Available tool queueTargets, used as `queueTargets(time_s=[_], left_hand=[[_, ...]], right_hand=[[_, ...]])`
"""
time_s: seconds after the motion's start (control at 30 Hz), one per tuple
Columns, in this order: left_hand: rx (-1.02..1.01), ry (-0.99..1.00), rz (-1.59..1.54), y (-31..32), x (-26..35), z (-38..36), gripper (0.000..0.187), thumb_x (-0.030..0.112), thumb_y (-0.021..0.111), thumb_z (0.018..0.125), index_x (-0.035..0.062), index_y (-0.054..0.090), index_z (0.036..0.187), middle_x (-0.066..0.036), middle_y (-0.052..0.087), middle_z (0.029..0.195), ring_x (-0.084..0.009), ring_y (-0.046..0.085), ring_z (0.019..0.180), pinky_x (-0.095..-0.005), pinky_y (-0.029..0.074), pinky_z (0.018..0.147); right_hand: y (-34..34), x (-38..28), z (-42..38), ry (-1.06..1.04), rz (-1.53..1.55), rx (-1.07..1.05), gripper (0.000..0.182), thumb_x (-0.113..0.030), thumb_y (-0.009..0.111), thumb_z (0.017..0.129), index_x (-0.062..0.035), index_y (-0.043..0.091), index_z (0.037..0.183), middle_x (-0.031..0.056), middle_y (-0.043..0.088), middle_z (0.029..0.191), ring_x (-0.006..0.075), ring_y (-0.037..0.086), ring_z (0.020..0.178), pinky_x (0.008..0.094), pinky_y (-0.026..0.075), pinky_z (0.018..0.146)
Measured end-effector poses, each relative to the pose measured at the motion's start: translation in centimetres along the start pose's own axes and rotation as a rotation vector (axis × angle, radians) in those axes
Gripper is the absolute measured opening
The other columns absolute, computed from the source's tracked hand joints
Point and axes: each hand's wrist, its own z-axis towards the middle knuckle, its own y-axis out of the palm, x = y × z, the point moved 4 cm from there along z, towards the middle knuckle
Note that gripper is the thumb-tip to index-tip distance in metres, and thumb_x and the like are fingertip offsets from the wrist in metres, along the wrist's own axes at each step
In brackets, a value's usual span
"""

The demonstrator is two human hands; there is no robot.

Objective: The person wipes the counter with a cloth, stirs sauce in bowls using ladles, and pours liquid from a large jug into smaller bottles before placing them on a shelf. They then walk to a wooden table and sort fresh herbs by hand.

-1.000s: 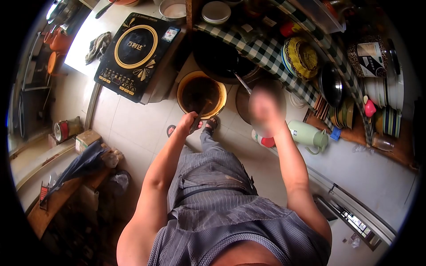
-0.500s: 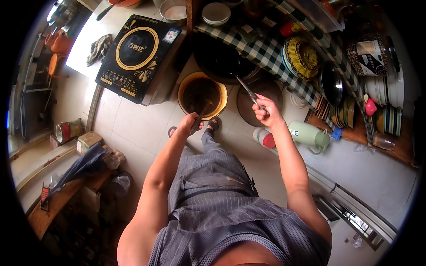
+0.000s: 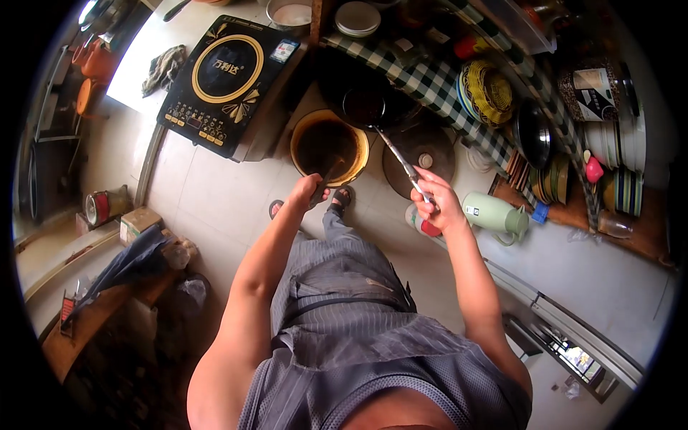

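My right hand (image 3: 438, 202) is closed around the handle of a metal ladle (image 3: 393, 147). The ladle's round bowl, with something dark in it, hangs over the near edge of a dark wok (image 3: 401, 107), just behind the pot. Below and left of it stands a yellowish pot (image 3: 364, 147), its inner wall stained brown and its contents dark. My left hand (image 3: 309, 190) grips a long-handled stirring tool (image 3: 332, 172) at the pot's near rim. The tool's far end reaches into the pot, and its exact kind is hidden.
A black induction cooker (image 3: 228, 86) sits on the counter to the left, beside a crumpled rag (image 3: 164, 70). Right of the pot lies a round lid (image 3: 401, 168) with a knob. A green thermos jug (image 3: 496, 218) and shelves with plates and baskets (image 3: 489, 92) are further right.
The ladle's bowl has come up out of the dark wok and moved left, so it now shows. My right hand has shifted slightly down and right. The left hand still holds its tool.
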Motion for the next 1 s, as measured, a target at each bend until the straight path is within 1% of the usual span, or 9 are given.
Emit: queueTargets(time_s=[0.33, 0.53, 0.67, 0.7, 0.73, 0.8, 0.83, 0.93, 1.0], left_hand=[[-0.029, -0.002, -0.013, -0.1, -0.2, 0.7, 0.027, 0.021, 0.041, 0.095, -0.0038, 0.051, 0.092, -0.015, 0.061, 0.067, -0.0233, 0.058, 0.051, -0.0327, 0.054, 0.052], [-0.016, -0.011, 0.01, -0.5, -0.1, 0.6, 0.027, 0.021, 0.039, 0.095, -0.0032, 0.052, 0.093, -0.014, 0.061, 0.066, -0.0229, 0.057, 0.05, -0.0321, 0.053, 0.051], [-0.061, 0.005, 0.011, -1.2, -0.2, 1.5, 0.03, 0.019, 0.041, 0.093, -0.0076, 0.053, 0.097, -0.015, 0.063, 0.067, -0.023, 0.059, 0.05, -0.0322, 0.055, 0.051], [-0.061, 0.003, 0.016, -1.2, -0.2, 1.3, 0.03, 0.019, 0.041, 0.093, -0.0076, 0.053, 0.097, -0.015, 0.063, 0.067, -0.023, 0.059, 0.05, -0.0322, 0.055, 0.051], [-0.05, 0.011, 0.021, -1.1, -0.1, 1.1, 0.03, 0.02, 0.041, 0.093, -0.0074, 0.053, 0.097, -0.015, 0.063, 0.066, -0.0229, 0.059, 0.05, -0.0321, 0.054, 0.05], [-0.039, 0.018, 0.028, -1.0, -0.1, 1.0, 0.029, 0.02, 0.042, 0.093, -0.0072, 0.053, 0.098, -0.015, 0.063, 0.066, -0.0228, 0.059, 0.05, -0.0319, 0.054, 0.05], [-0.033, 0.009, 0.016, -1.1, -0.1, 1.1, 0.029, 0.019, 0.042, 0.093, -0.0071, 0.053, 0.098, -0.015, 0.063, 0.066, -0.0228, 0.059, 0.05, -0.0319, 0.054, 0.05], [-0.028, 0.004, 0.005, -1.2, -0.2, 1.0, 0.029, 0.019, 0.042, 0.093, -0.007, 0.053, 0.098, -0.015, 0.063, 0.066, -0.0229, 0.059, 0.05, -0.0317, 0.054, 0.05], [-0.031, 0.008, 0.003, -1.0, -0.2, 0.9, 0.029, 0.019, 0.042, 0.093, -0.007, 0.053, 0.099, -0.015, 0.062, 0.066, -0.0229, 0.059, 0.05, -0.0316, 0.054, 0.05]], right_hand=[[3.1, 6.3, -1.4, 0.071, -0.059, 0.008, 0.054, -0.011, 0.05, 0.093, -0.0052, 0.036, 0.145, 0.0085, 0.058, 0.072, 0.0103, 0.048, 0.044, 0.0269, 0.043, 0.037], [3.4, 9.6, -0.6, -0.069, -0.458, 0.094, 0.057, -0.006, 0.049, 0.094, -0.0017, 0.029, 0.148, 0.0077, 0.057, 0.069, 0.0106, 0.049, 0.043, 0.0269, 0.046, 0.038], [4.0, 10.1, -1.3, -0.262, -0.746, 0.136, 0.054, -0.006, 0.049, 0.092, -0.0023, 0.036, 0.145, 0.0075, 0.058, 0.069, 0.0091, 0.05, 0.043, 0.0267, 0.044, 0.04], [4.0, 10.2, -1.2, -0.435, -0.954, 0.157, 0.054, -0.004, 0.051, 0.089, -0.0028, 0.04, 0.142, 0.0115, 0.061, 0.075, 0.0176, 0.058, 0.052, 0.032, 0.049, 0.05], [3.7, 10.7, -0.8, -0.436, -0.952, 0.16, 0.054, -0.004, 0.051, 0.089, -0.0028, 0.04, 0.142, 0.0115, 0.061, 0.075, 0.0176, 0.058, 0.052, 0.032, 0.049, 0.05], [4.7, 10.4, -1.3, -0.871, -1.26, 0.175, 0.058, -0.001, 0.052, 0.086, -0.0046, 0.041, 0.143, 0.0158, 0.064, 0.088, 0.0288, 0.063, 0.069, 0.0383, 0.051, 0.064], [5.0, 10.4, -1.5, -0.808, -1.276, 0.182, 0.062, 0.0, 0.054, 0.083, -0.0094, 0.042, 0.143, 0.0174, 0.062, 0.096, 0.0354, 0.062, 0.081, 0.0424, 0.051, 0.071], [4.9, 11.3, -1.2, -0.668, -1.429, 0.211, 0.063, -0.001, 0.057, 0.082, -0.0128, 0.044, 0.143, 0.0153, 0.061, 0.092, 0.0332, 0.062, 0.079, 0.0428, 0.051, 0.068], [4.9, 11.7, -0.7, -0.703, -1.439, 0.212, 0.063, -0.003, 0.057, 0.083, -0.0146, 0.043, 0.144, 0.0146, 0.058, 0.088, 0.0334, 0.061, 0.075, 0.0441, 0.051, 0.067]])
